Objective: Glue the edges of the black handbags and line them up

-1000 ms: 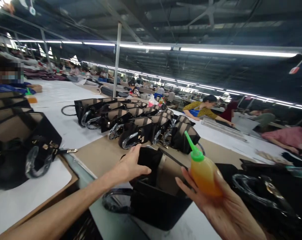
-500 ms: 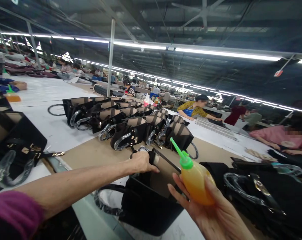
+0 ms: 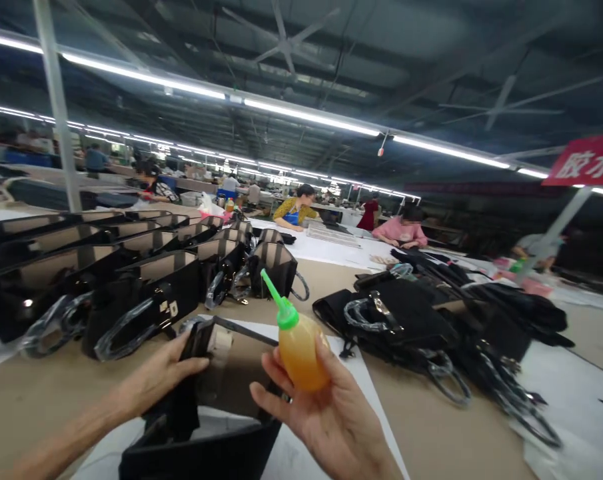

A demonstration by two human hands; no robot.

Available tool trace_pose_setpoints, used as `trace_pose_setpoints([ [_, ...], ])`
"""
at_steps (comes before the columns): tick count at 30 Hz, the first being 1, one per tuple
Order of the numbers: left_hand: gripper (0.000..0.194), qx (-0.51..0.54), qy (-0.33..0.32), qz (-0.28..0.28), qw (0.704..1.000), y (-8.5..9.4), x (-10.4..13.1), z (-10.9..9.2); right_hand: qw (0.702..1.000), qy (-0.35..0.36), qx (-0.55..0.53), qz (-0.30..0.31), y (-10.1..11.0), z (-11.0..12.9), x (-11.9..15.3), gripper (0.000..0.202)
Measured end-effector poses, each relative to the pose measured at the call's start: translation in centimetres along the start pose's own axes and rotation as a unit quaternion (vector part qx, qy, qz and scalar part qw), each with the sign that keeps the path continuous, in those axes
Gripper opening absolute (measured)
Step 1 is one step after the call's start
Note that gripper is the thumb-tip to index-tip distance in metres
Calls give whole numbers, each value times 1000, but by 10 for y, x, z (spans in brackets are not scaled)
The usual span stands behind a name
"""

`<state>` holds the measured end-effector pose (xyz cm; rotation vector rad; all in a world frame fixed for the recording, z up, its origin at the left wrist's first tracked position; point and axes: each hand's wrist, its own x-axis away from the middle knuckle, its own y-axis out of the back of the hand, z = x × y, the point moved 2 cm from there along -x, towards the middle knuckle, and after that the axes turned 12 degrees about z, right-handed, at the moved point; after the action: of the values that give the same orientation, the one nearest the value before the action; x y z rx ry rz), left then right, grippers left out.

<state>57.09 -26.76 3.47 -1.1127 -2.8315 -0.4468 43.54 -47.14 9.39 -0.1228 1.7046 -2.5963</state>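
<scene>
The right hand point(image 3: 331, 417) holds a bottle point(image 3: 304, 357) between thumb and palm. The bottle contains yellow-orange liquid and is tilted, its green nozzle point(image 3: 272, 287) pointing up and to the left. The index and middle fingers extend, spread, toward the right end of the bag point(image 3: 201, 457); contact there cannot be determined. The left hand point(image 3: 156, 377) grasps the left side of the bag, thumb lying over the rim; its fingertips are hidden.

The bag is black with a beige lining, open at the top, and is positioned on a white sheet point(image 3: 111, 447) at the near part of the table point(image 3: 431, 433). Standing bags point(image 3: 176, 287) are arranged in rows beyond and to its left. Flat bags point(image 3: 416, 317) lie piled to its right.
</scene>
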Motion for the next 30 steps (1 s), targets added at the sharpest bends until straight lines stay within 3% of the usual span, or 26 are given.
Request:
trace_pose_setpoints([
  [4,50,91,-34,85,992,4,9,-25,1000,-3,-5,5,4,7,11,46],
  [10,34,18,30,178,983,12,8,-76,997,-12,30,-76,18,18,27,55],
  [13,24,-22,57,244,968,10,9,-92,994,16,87,-65,32,26,35,55],
  [16,22,-56,63,266,960,11,9,-95,993,32,114,-27,47,32,44,53],
  [22,22,-171,45,218,960,21,6,-88,996,8,88,-4,64,35,54,50],
  [30,25,-95,68,243,963,13,6,-83,1000,-24,13,12,71,29,50,44],
])
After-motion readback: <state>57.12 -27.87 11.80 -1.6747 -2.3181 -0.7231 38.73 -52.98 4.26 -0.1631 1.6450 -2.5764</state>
